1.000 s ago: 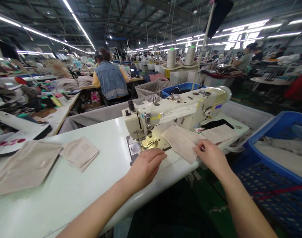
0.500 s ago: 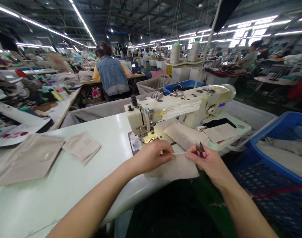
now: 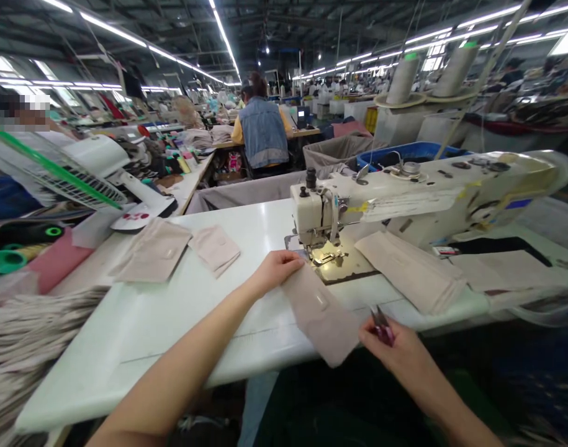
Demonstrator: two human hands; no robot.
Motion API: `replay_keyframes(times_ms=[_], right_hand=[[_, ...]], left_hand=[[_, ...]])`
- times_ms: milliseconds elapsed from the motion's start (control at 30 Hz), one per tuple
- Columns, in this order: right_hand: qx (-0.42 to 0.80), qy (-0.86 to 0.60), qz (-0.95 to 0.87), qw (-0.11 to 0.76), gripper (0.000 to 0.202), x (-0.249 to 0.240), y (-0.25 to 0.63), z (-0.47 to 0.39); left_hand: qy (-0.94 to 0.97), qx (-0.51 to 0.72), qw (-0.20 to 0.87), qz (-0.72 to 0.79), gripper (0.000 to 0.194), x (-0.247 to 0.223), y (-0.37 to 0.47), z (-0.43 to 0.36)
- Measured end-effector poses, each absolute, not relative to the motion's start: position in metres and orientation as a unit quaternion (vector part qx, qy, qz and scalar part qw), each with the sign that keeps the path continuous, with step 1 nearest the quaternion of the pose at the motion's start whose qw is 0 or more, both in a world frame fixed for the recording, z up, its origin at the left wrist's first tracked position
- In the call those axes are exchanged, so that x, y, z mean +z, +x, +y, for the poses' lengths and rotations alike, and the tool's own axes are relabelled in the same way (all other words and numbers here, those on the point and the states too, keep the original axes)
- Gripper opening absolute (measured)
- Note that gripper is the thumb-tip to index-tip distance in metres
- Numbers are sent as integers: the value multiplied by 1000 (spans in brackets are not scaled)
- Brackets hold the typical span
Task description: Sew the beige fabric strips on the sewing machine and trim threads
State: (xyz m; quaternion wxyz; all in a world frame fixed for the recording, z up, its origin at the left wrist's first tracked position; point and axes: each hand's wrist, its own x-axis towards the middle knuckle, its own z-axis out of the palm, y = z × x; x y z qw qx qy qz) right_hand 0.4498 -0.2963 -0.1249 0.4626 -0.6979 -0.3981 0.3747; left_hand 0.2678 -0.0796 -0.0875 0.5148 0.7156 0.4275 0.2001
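My left hand pinches the upper left corner of a beige fabric piece, which bears a small light tab or stitched slot. The piece slants over the table's front edge. My right hand is closed round thread snips with pinkish handles, blades pointing up. Its fingertips are at the piece's right corner; whether they grip it I cannot tell. Just beyond my left hand stands the sewing machine, its needle area over a brass-coloured plate.
Folded beige pieces lie right of the needle. Left on the table are a small beige piece and a larger stack. A white fan stands far left. A person in a denim vest sits ahead.
My view has swung left. The fabric piece, earlier stretched between both hands along its upper edge, now hangs slanted with its tab showing. My right hand has dropped lower, nearer me.
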Motion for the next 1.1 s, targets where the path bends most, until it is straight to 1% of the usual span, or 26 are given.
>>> replay_keyframes(times_ms=[100,133,200,267,367,400,500,600,800,1100], right_hand=[[319,-701,-449,453,19,-132,431,-294],[305,-699,-464,451,18,-133,428,-293],[291,-686,-497,444,21,-136,426,-292],[278,-675,-528,434,20,-139,428,-292],[237,-650,-578,433,11,-145,432,-291],[218,-631,-605,434,11,-147,433,-291],[159,-569,-687,423,20,-150,434,-290],[122,-564,-722,382,27,-151,433,-288],[118,-590,-726,334,32,-146,430,-286],[125,-594,-728,319,32,-143,429,-285]], left_hand=[[829,176,317,426,19,-96,285,-69],[845,170,274,427,18,-100,290,-67],[854,166,234,433,17,-105,297,-63],[856,168,232,429,16,-108,299,-60],[866,164,227,414,15,-108,298,-58],[868,162,225,413,15,-108,298,-58],[866,161,215,423,14,-107,298,-57],[860,162,205,438,14,-106,300,-56],[859,157,204,443,13,-107,301,-51],[856,155,208,447,14,-108,301,-50]])
